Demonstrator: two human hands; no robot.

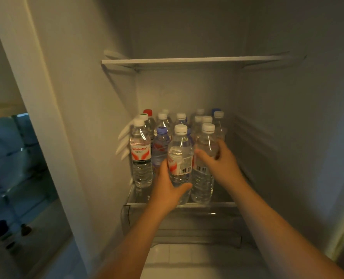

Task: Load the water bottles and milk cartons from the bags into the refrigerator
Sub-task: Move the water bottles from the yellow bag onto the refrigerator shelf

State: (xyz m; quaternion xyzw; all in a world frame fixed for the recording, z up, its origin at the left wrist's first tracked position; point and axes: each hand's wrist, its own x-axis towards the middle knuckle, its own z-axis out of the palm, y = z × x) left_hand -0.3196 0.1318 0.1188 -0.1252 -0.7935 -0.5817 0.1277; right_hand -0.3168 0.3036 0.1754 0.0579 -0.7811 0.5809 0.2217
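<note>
Inside the fridge (287, 117), on the glass shelf (223, 203), the left grip (167, 190) is clamped round the middle bottle (180, 146) in the front row. The right grip (222, 164) is clamped round the right bottle (204, 184), which touches the middle one. More bottles (141, 158) stand upright left of and behind both grips. An upper shelf (187, 60) sits above.

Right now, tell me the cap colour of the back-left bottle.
Red cap; head view.

Bottles (179, 125) stood clustered on fridge shelf (223, 203), two front bottles side by side at its edge, empty shelf (187, 61) above, drawer (183, 224) below
</note>
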